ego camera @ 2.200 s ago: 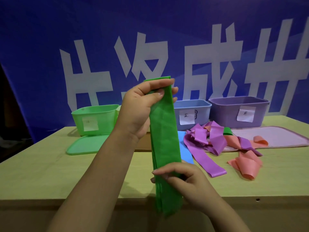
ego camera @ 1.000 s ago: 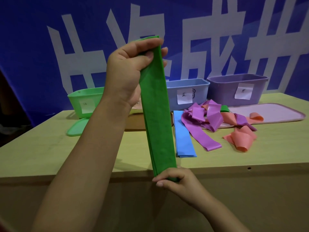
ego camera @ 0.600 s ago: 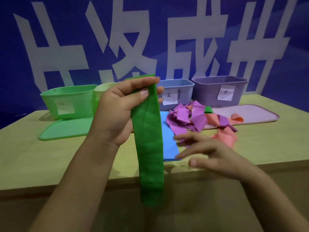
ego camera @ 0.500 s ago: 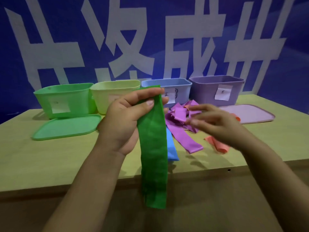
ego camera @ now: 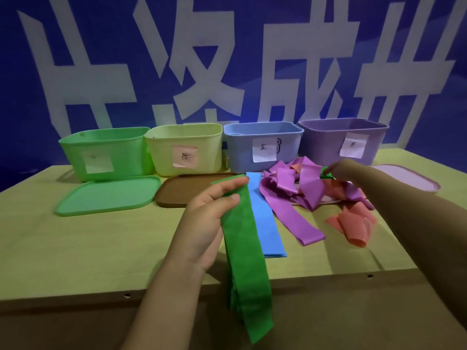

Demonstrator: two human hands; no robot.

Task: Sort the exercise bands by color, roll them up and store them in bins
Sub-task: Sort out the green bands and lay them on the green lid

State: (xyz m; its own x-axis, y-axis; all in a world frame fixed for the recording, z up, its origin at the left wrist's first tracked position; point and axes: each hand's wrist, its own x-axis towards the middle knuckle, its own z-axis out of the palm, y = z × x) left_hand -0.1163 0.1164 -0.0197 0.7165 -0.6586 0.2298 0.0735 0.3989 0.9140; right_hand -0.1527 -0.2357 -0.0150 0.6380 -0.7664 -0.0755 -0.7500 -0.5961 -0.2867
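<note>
- Green folded band (ego camera: 246,251): pinched at its top by the left hand (ego camera: 204,223), hanging past the table (ego camera: 88,248) edge.
- Right hand (ego camera: 340,170): reaching into the tangled band pile (ego camera: 305,188), touching a green band piece (ego camera: 327,174); grip indiscernible.

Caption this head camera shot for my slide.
Left hand holds green band; right hand reaches into the tangled band pile.

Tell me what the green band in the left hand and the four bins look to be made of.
Green band: thin, matte, rubbery sheet, probably latex; it hangs limp in flat layers from the left hand. Green bin, yellow bin, blue bin and purple bin: moulded plastic by their look, smooth with a soft sheen, rounded corners and rolled rims.
</note>
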